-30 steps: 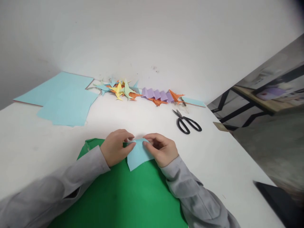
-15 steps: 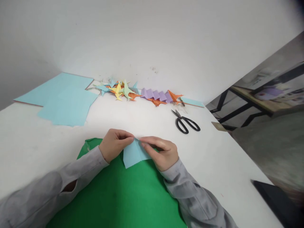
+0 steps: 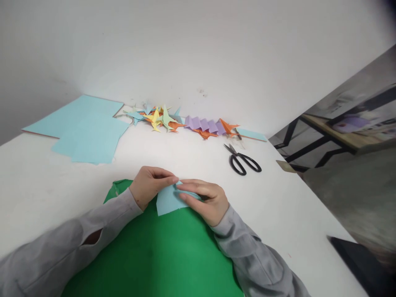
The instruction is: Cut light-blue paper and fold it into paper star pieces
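Note:
A small light blue sheet of paper (image 3: 168, 201) is held up over a green cloth (image 3: 173, 251) at the table's near edge. My left hand (image 3: 151, 186) pinches its upper corner between thumb and fingertips. From the other side, my right hand (image 3: 207, 199) has its thumb on the front of the paper and its fingers along the upper right edge, which looks partly folded. The right fingers cover part of that edge. Beyond my right hand lies a pair of black-handled scissors (image 3: 241, 159), blades slightly parted.
Larger light blue sheets (image 3: 89, 140) overlap at the back left. Folded paper stars and cranes (image 3: 159, 117) and a pleated purple paper piece (image 3: 204, 124) line the wall. A dark flat object (image 3: 355, 260) lies at the right edge of the white table (image 3: 278, 222).
My right thumb and fingers have parted more and shifted slightly left along the paper's edge. The paper has tilted, its lower corner moving left and up. My left hand keeps its pinch.

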`<state>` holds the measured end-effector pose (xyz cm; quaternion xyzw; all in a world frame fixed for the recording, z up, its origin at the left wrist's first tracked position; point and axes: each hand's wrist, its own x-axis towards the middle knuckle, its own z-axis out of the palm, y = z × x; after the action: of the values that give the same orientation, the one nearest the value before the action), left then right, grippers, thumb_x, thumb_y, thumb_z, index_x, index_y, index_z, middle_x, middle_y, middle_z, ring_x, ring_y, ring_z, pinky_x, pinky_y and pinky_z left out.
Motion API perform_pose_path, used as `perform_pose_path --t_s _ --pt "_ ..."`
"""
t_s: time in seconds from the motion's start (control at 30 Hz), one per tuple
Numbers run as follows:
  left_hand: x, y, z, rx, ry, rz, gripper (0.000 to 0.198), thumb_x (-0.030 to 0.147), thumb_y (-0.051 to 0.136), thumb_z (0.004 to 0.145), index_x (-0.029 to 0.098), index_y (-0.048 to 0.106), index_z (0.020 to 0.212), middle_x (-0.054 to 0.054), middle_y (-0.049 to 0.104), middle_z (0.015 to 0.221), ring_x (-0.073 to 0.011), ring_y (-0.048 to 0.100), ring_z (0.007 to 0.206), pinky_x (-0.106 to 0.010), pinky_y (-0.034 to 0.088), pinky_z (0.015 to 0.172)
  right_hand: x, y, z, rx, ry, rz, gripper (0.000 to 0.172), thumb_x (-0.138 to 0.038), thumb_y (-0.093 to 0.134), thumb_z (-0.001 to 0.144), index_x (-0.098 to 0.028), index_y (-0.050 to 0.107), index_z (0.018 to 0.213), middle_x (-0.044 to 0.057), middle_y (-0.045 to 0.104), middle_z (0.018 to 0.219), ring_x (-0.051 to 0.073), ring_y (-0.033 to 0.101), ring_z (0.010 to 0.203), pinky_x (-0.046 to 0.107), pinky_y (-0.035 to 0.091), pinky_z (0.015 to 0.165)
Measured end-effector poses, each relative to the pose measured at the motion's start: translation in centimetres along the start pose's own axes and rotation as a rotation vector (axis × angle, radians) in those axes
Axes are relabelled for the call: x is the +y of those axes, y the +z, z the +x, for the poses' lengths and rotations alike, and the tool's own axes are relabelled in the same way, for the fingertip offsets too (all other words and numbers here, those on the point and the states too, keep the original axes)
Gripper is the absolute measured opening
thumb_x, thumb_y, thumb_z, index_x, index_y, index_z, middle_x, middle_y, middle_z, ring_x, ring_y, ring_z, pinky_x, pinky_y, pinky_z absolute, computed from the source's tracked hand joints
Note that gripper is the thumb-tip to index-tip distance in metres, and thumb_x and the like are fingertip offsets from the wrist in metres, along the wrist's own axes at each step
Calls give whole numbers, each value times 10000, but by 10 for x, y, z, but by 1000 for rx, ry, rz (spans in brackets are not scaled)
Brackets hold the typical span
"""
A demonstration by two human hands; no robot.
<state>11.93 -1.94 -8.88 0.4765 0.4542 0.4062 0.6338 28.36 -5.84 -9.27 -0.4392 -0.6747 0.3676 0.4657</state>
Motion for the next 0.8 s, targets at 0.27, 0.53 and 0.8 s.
perform_pose_path --t_s 0.27,0.53,0.8 --pt "3 -2 0 -25 100 250 174 321 720 595 156 718 654 -23 701 648 -148 582 635 -263 453 620 10 -2 5 -69 423 187 338 -473 672 652 -155 735 744 24 689 635 132 578 570 255 457 548" --pt "-1 -3 0 -47 157 346 142 285 690 625 150 716 664 -25 698 641 -152 586 626 -262 448 598 11 3 1 -62 488 287 271 -392 746 594 -172 731 752 16 693 618 108 571 518 232 446 510" --pt "-2 -2 0 -48 162 360 145 289 685 625 152 715 660 -32 701 646 -160 596 625 -268 453 595 16 4 1 -34 490 296 253 -360 776 552 -163 718 699 12 681 573 116 566 496 238 453 490"
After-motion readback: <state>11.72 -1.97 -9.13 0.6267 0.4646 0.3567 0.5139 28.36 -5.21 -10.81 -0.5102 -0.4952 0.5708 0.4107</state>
